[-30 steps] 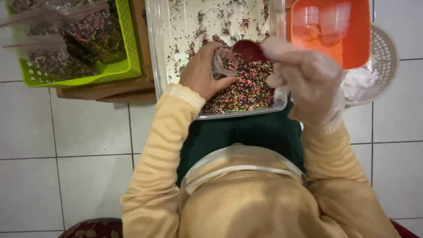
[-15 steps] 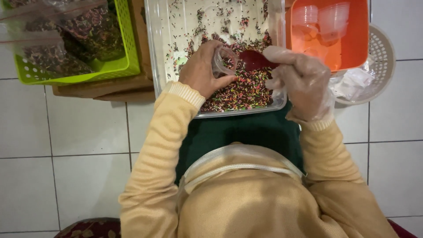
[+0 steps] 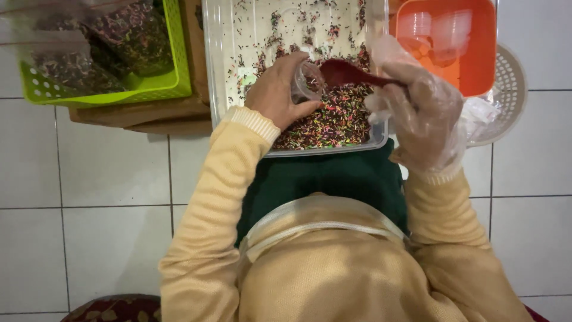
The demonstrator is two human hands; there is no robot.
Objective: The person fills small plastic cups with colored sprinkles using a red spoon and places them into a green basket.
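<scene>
Head view: a small clear cup is being gripped by the left hand, fingers closed around it, over the tray. The cup is being held tilted, mouth toward the spoon, just above the sprinkles piled at the tray's near end. A red spoon is being gripped by the right hand, which is being covered by a clear plastic glove; the spoon bowl is being held at the cup's mouth, touching or just beside it, cannot tell which. The sprinkles are being thinned toward the tray's far end. Left of the tray, bagged sprinkles are being held in a green basket on a wood board. Right of the tray, clear cups are being kept in an orange bin, with a white basket beside it.
</scene>
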